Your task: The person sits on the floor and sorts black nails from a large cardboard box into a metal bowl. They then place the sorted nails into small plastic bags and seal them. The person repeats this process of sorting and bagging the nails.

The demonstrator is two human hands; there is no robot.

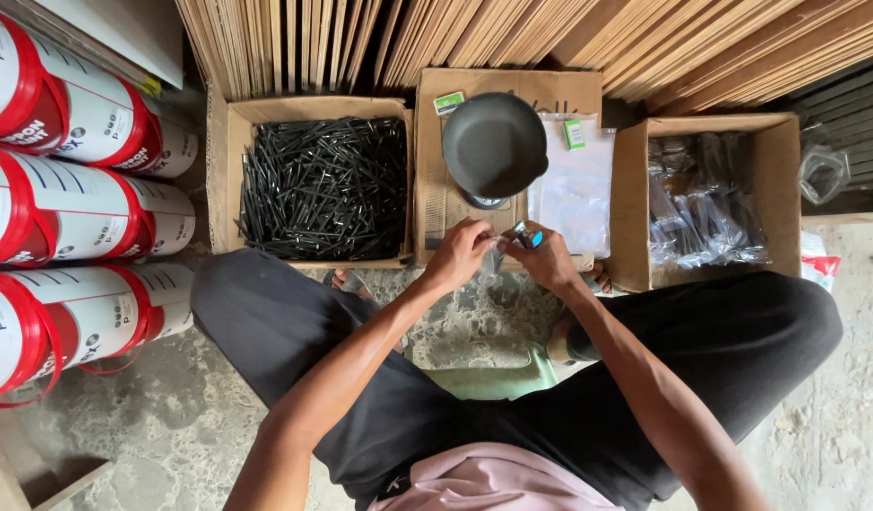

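While both sets of fingertips pinch together over the gap between the knees, the left hand [458, 254] and right hand [547, 257] close on a small clear crinkled plastic bag [494, 263], which hangs downward, long axis roughly vertical. What else the right fingers grip is unclear. Beyond sits a round dark metal scale pan [494, 142]. Left, an open cardboard box [221, 180] holds thin black nails [325, 187], lying crisscross; right, a second cardboard box [782, 180] holds filled glossy packets [701, 213].

Boxes, buckets and boards around the floor

Upper left of centre, a cardboard box of black nails [325, 187]; a dark scale pan [494, 142] at top centre; red-and-white buckets [72, 218] stacked at left; wooden boards [512, 38] along the top.
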